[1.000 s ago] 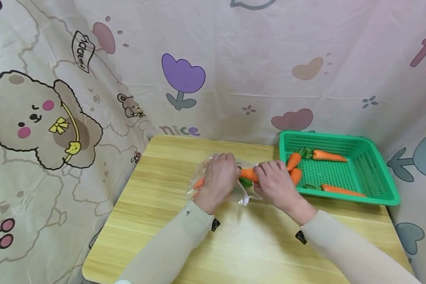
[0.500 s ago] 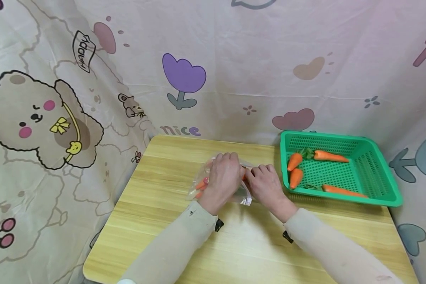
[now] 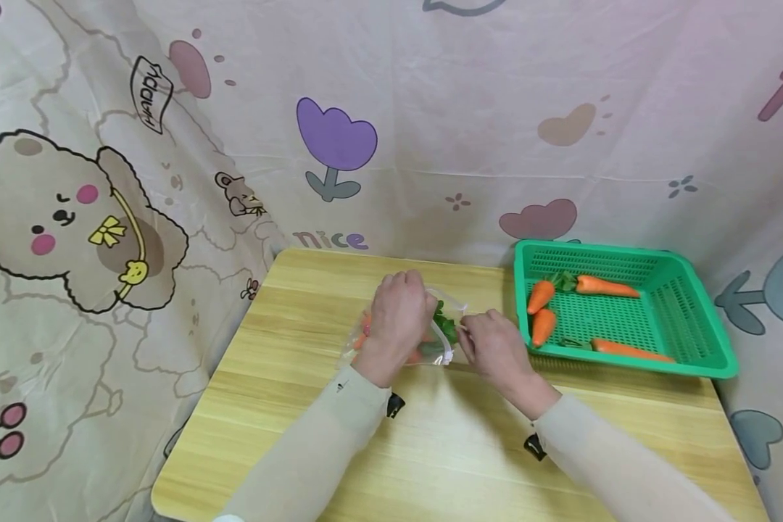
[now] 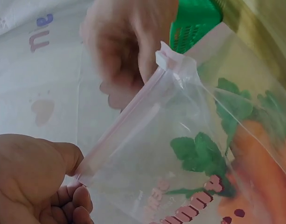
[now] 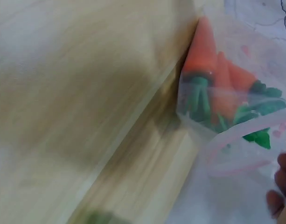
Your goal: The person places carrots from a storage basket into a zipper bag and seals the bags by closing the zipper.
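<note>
A clear plastic zip bag (image 4: 133, 135) with pink lettering lies on the table, its mouth facing right. Inside are several orange carrots (image 5: 201, 53) with green tops (image 3: 445, 322), the leaves close to the mouth. My left hand (image 3: 398, 315) is over the bag, thumb and fingers pinching a corner of its pink zip edge, as the left wrist view shows. Just outside the mouth is my right hand (image 3: 496, 348), blurred in the left wrist view, fingers loosely bent and nothing visible between them. A white slider (image 4: 167, 60) sits at the zip's other end.
A green perforated basket (image 3: 698, 312) stands at the table's back right, right of my right hand. Several carrots (image 3: 607, 287) lie in it. The wooden table (image 3: 457, 449) reaches a patterned cloth backdrop (image 3: 431, 145) behind and at the left.
My right hand held a carrot at the bag's mouth, moved left with it into the bag, then drew back slightly right without it. My left hand has stayed on the bag, shifting a little.
</note>
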`<state>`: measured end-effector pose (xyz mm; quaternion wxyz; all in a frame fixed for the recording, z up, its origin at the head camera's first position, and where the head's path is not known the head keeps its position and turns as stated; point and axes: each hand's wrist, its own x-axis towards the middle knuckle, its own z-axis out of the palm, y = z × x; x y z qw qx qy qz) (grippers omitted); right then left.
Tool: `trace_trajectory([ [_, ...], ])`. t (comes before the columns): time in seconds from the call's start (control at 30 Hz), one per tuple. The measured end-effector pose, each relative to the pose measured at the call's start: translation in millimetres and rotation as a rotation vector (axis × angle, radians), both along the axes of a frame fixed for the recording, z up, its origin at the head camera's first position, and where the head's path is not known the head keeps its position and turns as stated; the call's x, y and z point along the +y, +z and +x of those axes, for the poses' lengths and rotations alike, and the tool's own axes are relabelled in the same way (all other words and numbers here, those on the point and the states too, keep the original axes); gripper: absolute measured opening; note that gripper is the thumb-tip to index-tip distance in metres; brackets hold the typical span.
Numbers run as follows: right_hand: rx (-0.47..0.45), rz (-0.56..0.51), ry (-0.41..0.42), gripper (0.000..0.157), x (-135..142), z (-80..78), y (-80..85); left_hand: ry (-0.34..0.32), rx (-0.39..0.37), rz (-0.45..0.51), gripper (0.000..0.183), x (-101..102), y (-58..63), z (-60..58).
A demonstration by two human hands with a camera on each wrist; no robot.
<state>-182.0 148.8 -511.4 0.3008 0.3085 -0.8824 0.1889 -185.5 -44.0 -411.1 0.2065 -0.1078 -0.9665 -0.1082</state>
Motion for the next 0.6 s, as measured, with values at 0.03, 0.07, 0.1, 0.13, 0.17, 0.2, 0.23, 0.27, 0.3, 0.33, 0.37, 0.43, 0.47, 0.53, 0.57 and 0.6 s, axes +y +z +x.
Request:
trace_trajectory([
  [0.03,-0.029,-0.024,-0.053,0.018,2.5,3.1,0.4,-0.002,-0.011,0.019,0.017,-2.5,2.0,-0.7],
  [0.07,-0.076,-0.039,-0.109,0.021,4.6,6.5,1.1,-0.003,-0.027,0.036,0.018,-5.2,3.7,-1.5],
  [0.1,-0.142,-0.047,-0.161,0.026,6.4,9.8,2.2,-0.003,-0.04,0.05,0.019,-7.7,5.2,-2.5],
  [0.13,-0.22,-0.041,-0.211,0.031,7.8,13.2,4.2,-0.004,-0.053,0.063,0.02,-9.9,6.7,-2.9],
  [0.17,-0.31,-0.03,-0.252,0.037,8.9,16.3,6.2,-0.004,-0.063,0.074,0.021,-11.8,7.9,-3.4],
  [0.2,-0.406,-0.02,-0.284,0.04,9.2,18.6,8.2,-0.005,-0.069,0.084,0.023,-13.4,9.0,-3.8],
  [0.23,-0.506,-0.011,-0.309,0.043,8.8,20.5,10.6,-0.007,-0.07,0.088,0.024,-14.6,9.9,-4.2],
  [0.27,-0.598,-0.007,-0.318,0.042,8.2,21.8,12.7,-0.007,-0.069,0.095,0.025,-15.5,10.4,-4.7],
  [0.3,-0.674,-0.006,-0.322,0.037,7.3,22.2,14.4,-0.006,-0.066,0.101,0.025,-16.0,10.9,-4.7],
  [0.33,-0.737,-0.012,-0.321,0.033,6.3,22.2,15.8,-0.007,-0.068,0.107,0.025,-16.1,11.3,-4.6],
  [0.37,-0.791,-0.024,-0.319,0.028,5.2,22.2,17.3,-0.007,-0.068,0.112,0.025,-15.8,11.4,-4.3],
  [0.43,-0.849,-0.084,-0.3,0.021,1.4,20.5,20.3,-0.022,-0.088,0.097,0.023,-14.4,10.9,-2.2],
  [0.47,-0.86,-0.131,-0.286,0.02,-1.0,19.3,21.8,-0.035,-0.113,0.086,0.021,-13.4,9.9,0.0],
  [0.53,-0.86,-0.242,-0.257,0.018,-6.5,16.8,26.5,-0.075,-0.151,0.015,0.018,-9.4,6.7,4.7],
  [0.57,-0.854,-0.296,-0.241,0.017,-9.8,15.3,29.0,-0.1,-0.161,-0.032,0.017,-6.8,4.3,7.3],
  [0.6,-0.841,-0.338,-0.221,0.016,-13.3,13.6,31.4,-0.121,-0.169,-0.082,0.017,-4.2,1.9,9.9],
])
